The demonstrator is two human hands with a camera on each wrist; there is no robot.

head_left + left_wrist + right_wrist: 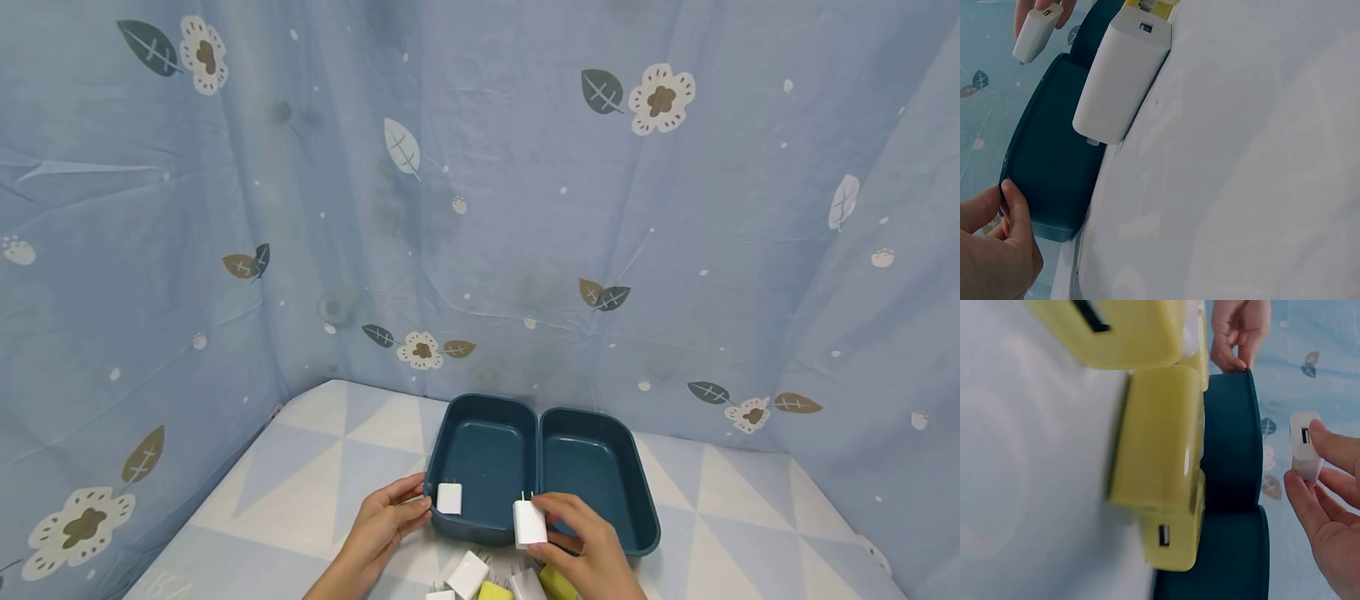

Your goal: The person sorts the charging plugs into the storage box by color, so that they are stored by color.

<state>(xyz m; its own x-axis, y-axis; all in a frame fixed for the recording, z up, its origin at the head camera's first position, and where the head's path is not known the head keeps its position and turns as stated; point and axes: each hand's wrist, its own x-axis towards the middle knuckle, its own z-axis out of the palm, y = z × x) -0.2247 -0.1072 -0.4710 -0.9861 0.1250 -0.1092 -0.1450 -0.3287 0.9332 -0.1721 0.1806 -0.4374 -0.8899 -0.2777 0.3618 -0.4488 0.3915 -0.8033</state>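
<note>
My right hand (581, 537) pinches a white USB charger (530, 523) between thumb and fingers, its prongs pointing up. It is held over the near right corner of the left dark teal bin (483, 467). In the right wrist view the USB port of this charger (1305, 444) shows. With thumb and fingers my left hand (382, 529) pinches the left bin's rim at its near left corner. Inside that bin, near the same corner, another white charger (449, 498) stands with prongs up. The right dark teal bin (596, 475) adjoins it, partly hidden by my right hand.
Several chargers lie close before the bins, among them a white charger (467, 575) and a yellow charger (557, 583). Below is a cloth (300, 467) with blue and white triangles. A blue floral curtain (510, 208) hangs behind the bins.
</note>
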